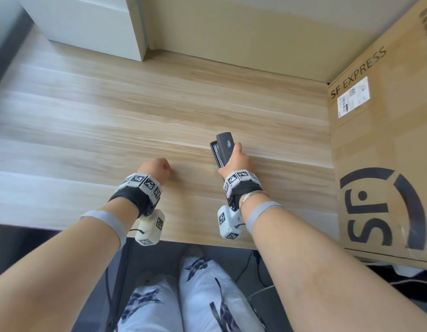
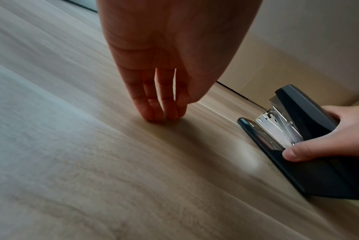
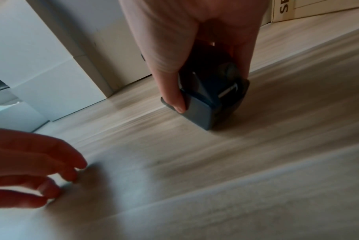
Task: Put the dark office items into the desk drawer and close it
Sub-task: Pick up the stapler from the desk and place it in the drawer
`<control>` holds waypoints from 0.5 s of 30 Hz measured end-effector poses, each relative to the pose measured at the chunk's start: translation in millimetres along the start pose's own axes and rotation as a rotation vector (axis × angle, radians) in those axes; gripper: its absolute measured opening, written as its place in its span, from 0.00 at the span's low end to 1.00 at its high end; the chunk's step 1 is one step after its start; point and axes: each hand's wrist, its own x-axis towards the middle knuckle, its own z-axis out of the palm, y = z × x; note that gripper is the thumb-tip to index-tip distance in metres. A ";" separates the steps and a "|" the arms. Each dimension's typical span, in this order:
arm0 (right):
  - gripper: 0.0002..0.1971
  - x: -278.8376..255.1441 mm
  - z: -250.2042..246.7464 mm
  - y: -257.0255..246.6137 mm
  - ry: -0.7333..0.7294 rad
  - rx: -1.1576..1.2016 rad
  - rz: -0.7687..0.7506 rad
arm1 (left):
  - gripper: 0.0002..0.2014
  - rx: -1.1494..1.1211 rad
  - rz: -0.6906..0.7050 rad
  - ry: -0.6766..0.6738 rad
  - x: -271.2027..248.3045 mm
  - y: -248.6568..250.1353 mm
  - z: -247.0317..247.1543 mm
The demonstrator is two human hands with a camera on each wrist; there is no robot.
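Observation:
A black stapler (image 1: 223, 147) sits on the light wooden desk (image 1: 100, 111), right of centre, its top arm raised and the metal magazine showing (image 2: 277, 128). My right hand (image 1: 233, 160) grips its rear end, thumb on the left side and fingers over the top and right (image 3: 205, 112). My left hand (image 1: 156, 168) is to the stapler's left and holds nothing. Its loosely bent fingers point down and the fingertips (image 2: 160, 116) touch the desk. No drawer is in view.
A large cardboard SF Express box (image 1: 387, 164) stands along the desk's right side, close to the stapler. A white box (image 1: 88, 22) stands at the back left against the wall. The desk's front edge (image 1: 195, 240) is just behind my wrists, with my knees below.

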 end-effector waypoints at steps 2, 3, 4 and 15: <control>0.31 -5.8 2.2 -8.0 0.024 0.017 -0.023 | 0.16 -0.008 0.002 -0.006 -1.3 -2.0 -2.4; 0.32 -8.9 2.6 -13.1 0.035 0.030 -0.039 | 0.16 -0.014 0.003 -0.005 -2.0 -3.8 -4.0; 0.32 -12.1 2.7 -19.0 0.039 0.045 -0.056 | 0.16 -0.023 0.002 -0.003 -3.2 -6.1 -6.0; 0.29 -95.5 39.6 -100.5 -0.016 0.069 -0.244 | 0.16 -0.093 -0.015 0.108 -40.9 -85.3 -30.7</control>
